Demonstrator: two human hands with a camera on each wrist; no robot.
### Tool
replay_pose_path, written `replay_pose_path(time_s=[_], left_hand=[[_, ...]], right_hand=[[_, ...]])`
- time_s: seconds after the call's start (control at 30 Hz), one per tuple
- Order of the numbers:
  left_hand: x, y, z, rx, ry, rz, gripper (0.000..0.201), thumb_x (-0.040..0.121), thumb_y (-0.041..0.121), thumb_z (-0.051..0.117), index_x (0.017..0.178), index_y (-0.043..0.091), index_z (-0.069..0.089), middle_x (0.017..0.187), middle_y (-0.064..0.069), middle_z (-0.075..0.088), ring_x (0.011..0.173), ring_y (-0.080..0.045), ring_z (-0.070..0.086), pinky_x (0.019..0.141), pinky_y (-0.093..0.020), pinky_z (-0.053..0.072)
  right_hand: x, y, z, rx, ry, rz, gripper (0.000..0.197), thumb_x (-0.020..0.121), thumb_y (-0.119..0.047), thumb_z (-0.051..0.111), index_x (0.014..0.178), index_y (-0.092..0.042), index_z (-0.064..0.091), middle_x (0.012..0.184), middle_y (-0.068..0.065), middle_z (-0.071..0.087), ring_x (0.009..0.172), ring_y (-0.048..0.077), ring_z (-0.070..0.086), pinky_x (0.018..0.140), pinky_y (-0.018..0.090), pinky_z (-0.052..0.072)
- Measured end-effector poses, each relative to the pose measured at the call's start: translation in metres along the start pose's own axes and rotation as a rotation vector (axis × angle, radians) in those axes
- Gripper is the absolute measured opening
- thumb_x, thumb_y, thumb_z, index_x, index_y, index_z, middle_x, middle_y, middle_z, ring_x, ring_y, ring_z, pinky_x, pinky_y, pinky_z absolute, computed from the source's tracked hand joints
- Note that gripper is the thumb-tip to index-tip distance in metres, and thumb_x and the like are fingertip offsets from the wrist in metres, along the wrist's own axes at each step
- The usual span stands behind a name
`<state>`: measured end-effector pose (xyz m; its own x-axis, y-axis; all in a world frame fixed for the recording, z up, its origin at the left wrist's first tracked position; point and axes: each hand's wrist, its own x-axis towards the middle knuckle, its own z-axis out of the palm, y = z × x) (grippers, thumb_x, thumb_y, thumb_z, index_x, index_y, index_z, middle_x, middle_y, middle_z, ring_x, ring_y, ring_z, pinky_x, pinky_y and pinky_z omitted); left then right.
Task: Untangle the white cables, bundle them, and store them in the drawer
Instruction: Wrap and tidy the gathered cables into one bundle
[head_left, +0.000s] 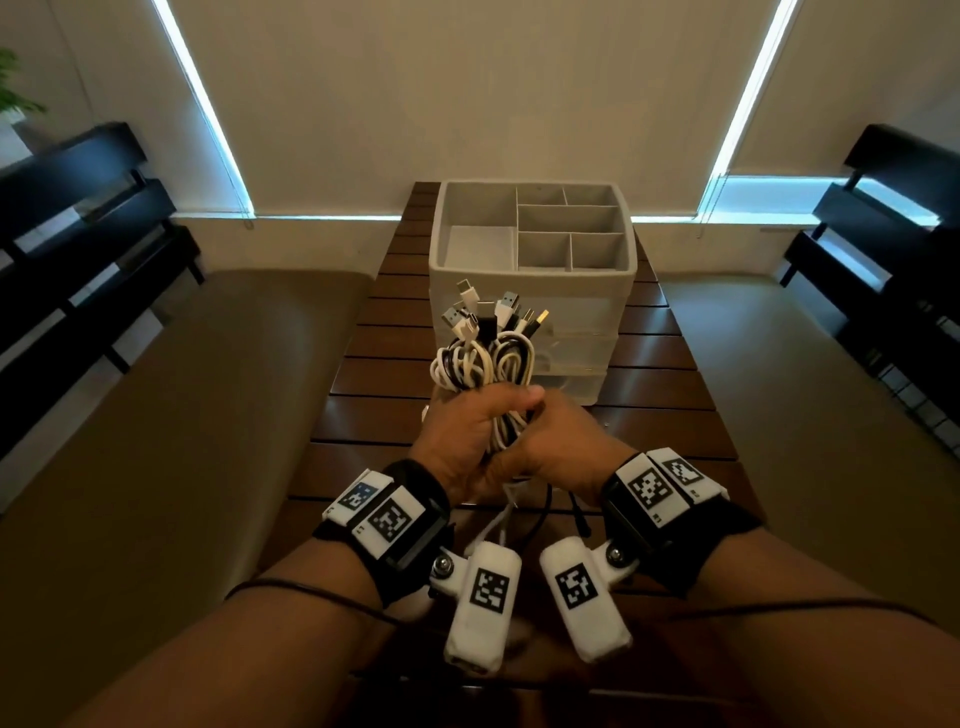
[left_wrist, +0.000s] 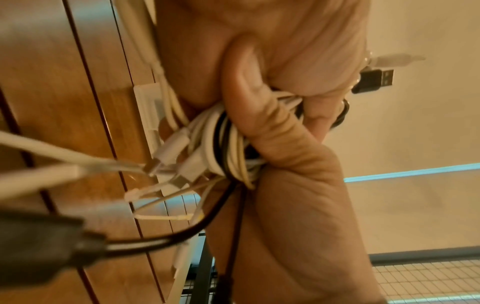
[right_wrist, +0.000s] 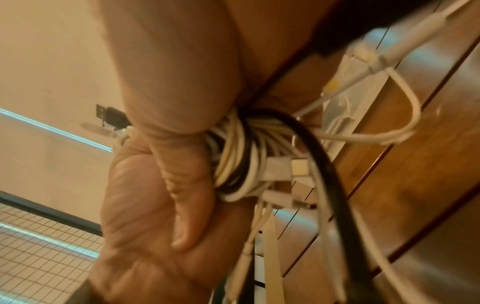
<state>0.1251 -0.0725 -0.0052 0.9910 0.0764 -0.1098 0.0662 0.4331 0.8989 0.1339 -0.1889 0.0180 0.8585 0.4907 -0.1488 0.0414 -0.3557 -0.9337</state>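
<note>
Premises appear to be a lounge or waiting room, not a workshop; a slatted wooden table (head_left: 665, 364) stands between two upholstered benches (head_left: 182, 415); drawn roller blinds (head_left: 467, 104) cover the windows; dark slatted seating (head_left: 78, 234) lines both side edges; a compartmented desk organiser (head_left: 530, 280) occupies the table's far end.

Inside both grips, the middle of the cable bundle (head_left: 485, 364) was hidden by curled fingers. Beneath them, trailing ends blurred in the wrist views, and the drawers' contents (head_left: 566, 358) stayed unreadable.
</note>
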Motion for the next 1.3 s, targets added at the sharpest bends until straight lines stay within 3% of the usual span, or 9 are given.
replay_pose_path(time_s=[0.13, 0.27, 0.4, 0.5, 0.63, 0.87, 1.03, 1.17, 1.3], left_hand=[[0.002, -0.001, 0.0, -0.087, -0.064, -0.098, 0.051, 0.076, 0.013, 0.065, 0.127, 0.007, 0.062, 0.122, -0.019, 0.066, 0.112, -0.033, 0.065, 0.089, -0.045, 0.054], [0.002, -0.003, 0.003, -0.079, -0.068, -0.206, 0.046, 0.078, 0.009, 0.066, 0.124, 0.002, 0.064, 0.123, -0.015, 0.067, 0.111, -0.029, 0.065, 0.075, -0.035, 0.056], [-0.006, -0.005, 0.012, -0.095, 0.041, -0.247, 0.035, 0.082, 0.003, 0.069, 0.117, 0.001, 0.067, 0.109, -0.014, 0.072, 0.094, -0.025, 0.071, 0.063, -0.032, 0.057], [-0.01, -0.007, 0.022, -0.136, 0.237, -0.183, 0.051, 0.067, 0.007, 0.085, 0.115, 0.006, 0.067, 0.104, -0.015, 0.074, 0.09, -0.029, 0.073, 0.062, -0.038, 0.059], [-0.006, -0.009, 0.032, -0.258, 0.444, -0.183, 0.101, 0.029, 0.028, 0.101, 0.121, 0.013, 0.062, 0.102, -0.012, 0.074, 0.087, -0.034, 0.073, 0.069, -0.059, 0.057], [0.001, 0.0, 0.027, -0.158, 0.573, -0.202, 0.025, 0.063, 0.0, 0.078, 0.088, -0.001, 0.07, 0.076, -0.014, 0.073, 0.06, -0.024, 0.068, 0.058, -0.039, 0.057], [0.006, 0.002, 0.019, -0.192, 0.441, -0.192, 0.011, 0.067, -0.007, 0.066, 0.069, 0.004, 0.065, 0.067, -0.01, 0.065, 0.053, -0.021, 0.062, 0.055, -0.03, 0.052], [0.01, 0.005, 0.014, -0.22, 0.357, -0.189, 0.011, 0.062, -0.003, 0.062, 0.061, 0.007, 0.06, 0.063, -0.01, 0.057, 0.053, -0.021, 0.057, 0.059, -0.033, 0.049], [0.008, 0.008, 0.013, -0.184, 0.28, -0.197, 0.023, 0.075, -0.008, 0.055, 0.057, 0.007, 0.06, 0.058, -0.01, 0.055, 0.05, -0.022, 0.055, 0.057, -0.034, 0.047]], right_hand=[[0.001, 0.001, -0.002, -0.04, 0.022, -0.015, 0.052, 0.056, 0.0, 0.08, 0.104, -0.016, 0.067, 0.095, -0.003, 0.073, 0.088, 0.01, 0.069, 0.075, 0.033, 0.059], [0.0, 0.003, 0.002, -0.141, 0.081, -0.041, 0.047, 0.061, 0.004, 0.072, 0.098, -0.023, 0.064, 0.088, -0.006, 0.07, 0.077, 0.005, 0.067, 0.065, 0.024, 0.056], [0.004, 0.014, 0.005, -0.26, 0.175, -0.04, 0.042, 0.062, -0.001, 0.07, 0.101, -0.015, 0.066, 0.093, 0.002, 0.069, 0.083, 0.017, 0.067, 0.072, 0.036, 0.058], [0.009, 0.022, 0.003, -0.458, 0.262, 0.003, 0.013, 0.07, -0.017, 0.068, 0.082, -0.016, 0.064, 0.077, 0.001, 0.065, 0.074, 0.022, 0.065, 0.068, 0.037, 0.056], [0.012, 0.022, 0.008, -0.779, 0.312, 0.056, 0.012, 0.077, -0.032, 0.063, 0.076, -0.022, 0.056, 0.076, 0.001, 0.064, 0.075, 0.025, 0.064, 0.064, 0.03, 0.046], [0.018, 0.021, 0.018, -0.852, 0.305, 0.025, 0.031, 0.079, -0.032, 0.062, 0.107, -0.017, 0.06, 0.099, 0.005, 0.068, 0.093, 0.026, 0.065, 0.076, 0.031, 0.047], [0.014, 0.021, 0.018, -0.577, 0.268, 0.007, 0.054, 0.071, -0.029, 0.076, 0.12, -0.017, 0.055, 0.103, 0.002, 0.067, 0.095, 0.018, 0.065, 0.078, 0.028, 0.054], [0.01, 0.022, 0.011, -0.319, 0.223, 0.065, 0.066, 0.055, -0.022, 0.086, 0.113, -0.019, 0.056, 0.1, -0.005, 0.065, 0.091, 0.011, 0.063, 0.07, 0.021, 0.052], [0.006, 0.014, 0.011, -0.255, 0.147, 0.066, 0.036, 0.06, -0.007, 0.077, 0.091, -0.019, 0.064, 0.08, 0.004, 0.07, 0.07, 0.02, 0.069, 0.06, 0.03, 0.057]])
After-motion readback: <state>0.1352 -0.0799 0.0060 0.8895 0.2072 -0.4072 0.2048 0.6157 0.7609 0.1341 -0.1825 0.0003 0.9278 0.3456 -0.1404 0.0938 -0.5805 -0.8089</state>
